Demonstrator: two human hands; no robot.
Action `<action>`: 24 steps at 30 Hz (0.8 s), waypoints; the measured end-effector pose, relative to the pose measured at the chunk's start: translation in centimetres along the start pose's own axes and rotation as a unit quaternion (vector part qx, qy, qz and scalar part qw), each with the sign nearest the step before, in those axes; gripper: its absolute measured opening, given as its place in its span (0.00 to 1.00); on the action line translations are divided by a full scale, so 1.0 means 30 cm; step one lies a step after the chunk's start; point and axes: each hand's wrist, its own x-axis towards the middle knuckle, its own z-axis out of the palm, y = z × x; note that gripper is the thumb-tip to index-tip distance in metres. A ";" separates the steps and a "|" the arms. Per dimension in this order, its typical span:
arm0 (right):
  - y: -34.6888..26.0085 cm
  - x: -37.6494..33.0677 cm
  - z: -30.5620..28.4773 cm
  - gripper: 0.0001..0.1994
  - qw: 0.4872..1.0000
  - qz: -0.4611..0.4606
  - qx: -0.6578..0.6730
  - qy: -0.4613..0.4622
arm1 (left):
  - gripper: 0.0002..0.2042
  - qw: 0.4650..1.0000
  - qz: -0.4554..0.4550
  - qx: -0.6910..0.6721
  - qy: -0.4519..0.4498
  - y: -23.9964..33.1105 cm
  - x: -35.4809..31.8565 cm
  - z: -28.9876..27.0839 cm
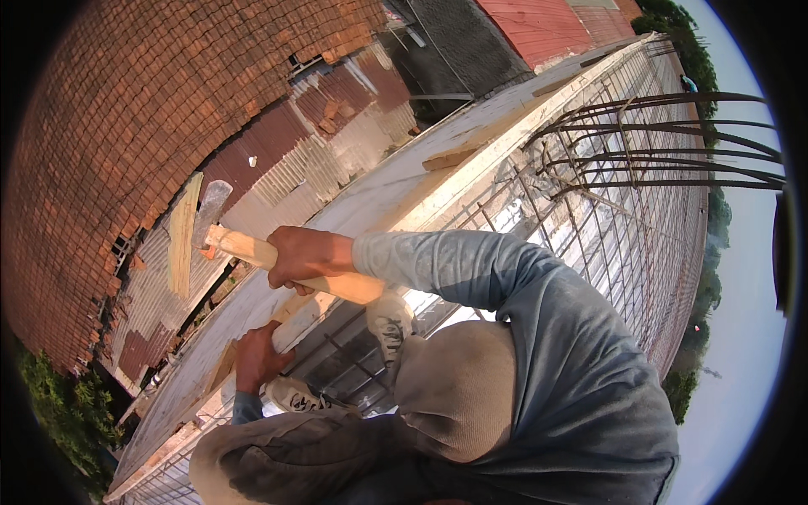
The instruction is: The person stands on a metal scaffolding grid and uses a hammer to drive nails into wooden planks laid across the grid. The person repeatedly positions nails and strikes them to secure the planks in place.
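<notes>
My right hand [305, 255] is closed around a short length of pale timber [349, 286], which slants over the edge of the raised formwork [295, 324]. Past the timber's far end shows a flat grey piece [212, 206]; whether the two touch I cannot tell. Lower left, my left hand [259, 358] grips the formwork's top edge, its fingers partly hidden. My shoes [390, 324] stand on the steel bar mesh close behind that edge, beside my bent knee [459, 387].
Steel mesh [623, 244] spreads to the right, with long rebar ends [673, 156] jutting out. Outside the formwork's outer face [353, 202] lie a lower corrugated metal roof [295, 181] and a tiled roof [168, 118]. A wood block [450, 157] is on that face.
</notes>
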 end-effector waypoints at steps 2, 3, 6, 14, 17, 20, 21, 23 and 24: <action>-0.001 0.006 0.016 0.12 0.999 -0.023 0.026 -0.002 | 0.28 1.000 0.005 0.002 0.006 0.017 0.006 -0.002; -0.002 0.011 0.024 0.12 0.999 -0.035 0.038 -0.004 | 0.29 1.000 0.006 0.001 0.004 0.027 0.009 -0.002; -0.006 0.022 0.049 0.13 0.996 -0.082 0.019 -0.025 | 0.29 0.999 -0.002 0.029 0.017 0.013 0.004 0.016; 0.043 0.003 0.124 0.09 0.989 -0.134 -0.054 -0.015 | 0.30 1.000 -0.007 0.004 0.006 -0.016 0.020 0.028; 0.065 -0.018 0.173 0.10 0.990 -0.118 -0.080 -0.007 | 0.29 1.000 -0.002 0.008 0.014 -0.032 0.019 0.049; 0.115 -0.007 0.231 0.13 0.992 -0.108 -0.061 -0.001 | 0.27 0.998 0.026 -0.023 0.044 -0.078 0.025 0.098; 0.140 -0.006 0.246 0.12 0.992 -0.113 -0.049 -0.001 | 0.26 0.999 0.006 -0.026 0.038 -0.067 0.018 0.094; 0.154 -0.015 0.266 0.10 0.992 -0.125 -0.031 -0.005 | 0.26 0.998 -0.038 -0.035 0.033 -0.034 -0.002 0.084; 0.149 -0.028 0.270 0.10 0.990 -0.127 -0.060 0.003 | 0.26 0.997 -0.057 -0.040 0.023 -0.045 -0.003 0.082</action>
